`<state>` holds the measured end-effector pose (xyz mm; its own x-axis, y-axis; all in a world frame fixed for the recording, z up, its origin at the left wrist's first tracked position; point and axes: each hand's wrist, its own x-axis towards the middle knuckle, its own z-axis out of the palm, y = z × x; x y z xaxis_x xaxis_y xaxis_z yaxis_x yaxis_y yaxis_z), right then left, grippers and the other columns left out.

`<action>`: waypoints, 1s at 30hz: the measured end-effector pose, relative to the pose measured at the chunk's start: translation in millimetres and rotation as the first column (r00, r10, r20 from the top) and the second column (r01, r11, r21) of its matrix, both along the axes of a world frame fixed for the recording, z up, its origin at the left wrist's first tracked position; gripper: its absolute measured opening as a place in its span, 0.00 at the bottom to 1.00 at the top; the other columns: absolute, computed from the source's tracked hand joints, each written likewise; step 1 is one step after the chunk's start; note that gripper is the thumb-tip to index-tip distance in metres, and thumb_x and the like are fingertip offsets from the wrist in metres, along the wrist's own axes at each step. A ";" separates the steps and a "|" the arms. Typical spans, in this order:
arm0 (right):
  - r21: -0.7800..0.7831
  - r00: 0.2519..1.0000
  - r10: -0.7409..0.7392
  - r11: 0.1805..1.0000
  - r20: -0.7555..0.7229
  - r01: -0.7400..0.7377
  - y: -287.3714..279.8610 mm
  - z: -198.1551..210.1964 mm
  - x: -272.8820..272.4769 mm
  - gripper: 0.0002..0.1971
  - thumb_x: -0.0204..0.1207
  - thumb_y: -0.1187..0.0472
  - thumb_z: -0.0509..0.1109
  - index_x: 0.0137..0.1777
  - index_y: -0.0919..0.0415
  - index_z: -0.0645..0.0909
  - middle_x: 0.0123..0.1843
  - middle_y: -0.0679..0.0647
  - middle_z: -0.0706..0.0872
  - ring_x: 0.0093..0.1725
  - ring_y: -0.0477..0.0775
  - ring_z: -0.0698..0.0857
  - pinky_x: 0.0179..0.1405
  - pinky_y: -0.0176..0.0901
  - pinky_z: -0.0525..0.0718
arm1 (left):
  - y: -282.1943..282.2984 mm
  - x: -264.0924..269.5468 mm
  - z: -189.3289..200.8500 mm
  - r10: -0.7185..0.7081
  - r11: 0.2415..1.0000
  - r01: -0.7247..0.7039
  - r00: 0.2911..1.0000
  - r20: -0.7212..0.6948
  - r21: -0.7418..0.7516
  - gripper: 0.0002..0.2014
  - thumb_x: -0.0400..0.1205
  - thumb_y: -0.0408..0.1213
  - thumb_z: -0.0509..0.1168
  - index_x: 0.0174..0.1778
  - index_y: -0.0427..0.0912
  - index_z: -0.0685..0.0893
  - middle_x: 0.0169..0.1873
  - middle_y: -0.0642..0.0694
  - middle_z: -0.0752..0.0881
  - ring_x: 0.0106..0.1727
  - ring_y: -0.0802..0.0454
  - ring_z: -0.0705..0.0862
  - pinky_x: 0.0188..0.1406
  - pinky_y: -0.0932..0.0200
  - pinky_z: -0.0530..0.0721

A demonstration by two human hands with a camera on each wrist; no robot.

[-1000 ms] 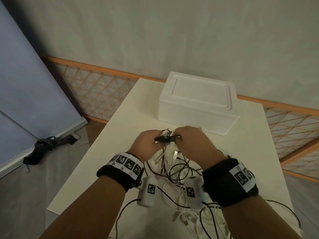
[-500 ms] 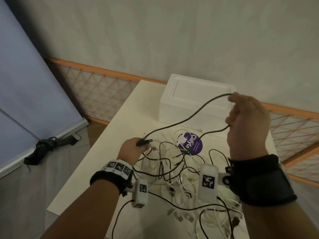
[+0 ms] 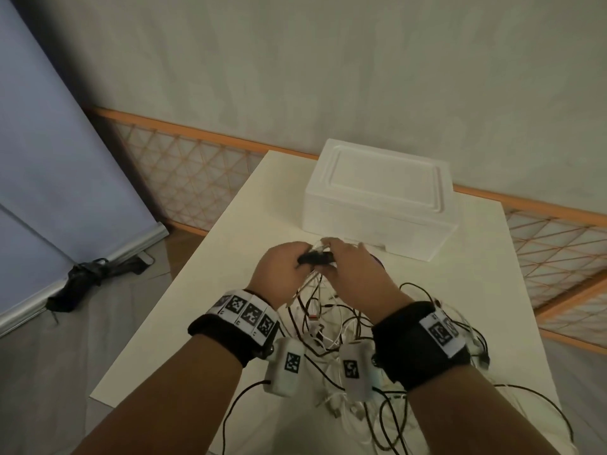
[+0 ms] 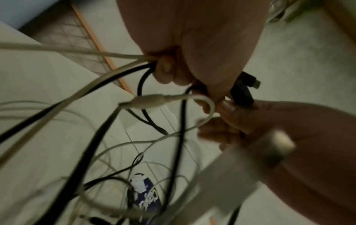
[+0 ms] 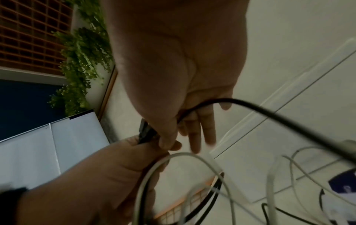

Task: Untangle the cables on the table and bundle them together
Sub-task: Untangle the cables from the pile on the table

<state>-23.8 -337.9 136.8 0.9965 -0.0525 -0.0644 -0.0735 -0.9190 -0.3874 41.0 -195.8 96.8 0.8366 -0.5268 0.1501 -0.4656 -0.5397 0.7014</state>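
1. Gripping a black plug (image 3: 316, 258), my left hand (image 3: 282, 270) also clutches black and white cable strands; the cables (image 3: 331, 323) sprawl on the table (image 3: 230, 274).
2. My right hand (image 3: 353, 274) pinches the same plug, other fingers loose.
3. Only the left wrist view shows a white connector (image 4: 148, 102); head view hides it.
4. Purple label (image 4: 146, 193) blurred, unreadable.

A black cable (image 3: 316, 258), ending in dark plugs, is gripped between the left hand (image 3: 282, 270) and the right hand (image 3: 353, 274). Below the grip, a loose tangle of black and white cables (image 3: 345, 330) is spread, several strands rising into the left fist.
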 end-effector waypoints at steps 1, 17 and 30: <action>0.064 0.999 -0.035 0.997 0.041 0.032 0.4 4.6 1.4 0.14 0.84 0.53 0.60 0.62 0.60 0.78 0.55 0.56 0.85 0.58 0.58 0.82 0.58 0.49 0.76 | 0.8 0.9 0.5 0.012 1.000 -0.013 1.000 -0.012 -0.015 0.05 0.78 0.34 0.67 0.40 0.36 0.84 0.34 0.42 0.85 0.36 0.45 0.81 0.37 0.51 0.74; 0.910 0.337 -0.926 0.281 0.173 0.306 -119.3 52.1 -23.1 0.14 0.75 0.49 0.60 0.35 0.52 0.83 0.30 0.47 0.76 0.32 0.49 0.74 0.35 0.50 0.70 | 54.0 20.8 -34.6 0.352 0.834 -0.523 0.749 -0.561 -0.176 0.16 0.83 0.47 0.65 0.31 0.43 0.80 0.25 0.50 0.80 0.24 0.51 0.75 0.28 0.58 0.73; 0.500 0.981 -0.150 0.845 -0.124 0.192 31.2 23.0 -10.9 0.54 0.69 0.56 0.77 0.84 0.53 0.41 0.83 0.52 0.61 0.80 0.55 0.64 0.78 0.54 0.65 | 37.1 3.8 25.4 -0.063 0.742 -0.488 0.632 -0.772 -0.460 0.25 0.87 0.49 0.56 0.24 0.43 0.66 0.19 0.47 0.65 0.19 0.53 0.64 0.23 0.59 0.69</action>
<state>-34.7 -306.7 159.7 0.9655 -0.1604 -0.2050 -0.2602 -0.5661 -0.7822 44.8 -158.7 122.3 0.8760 -0.3438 -0.3381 0.3913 0.0971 0.9151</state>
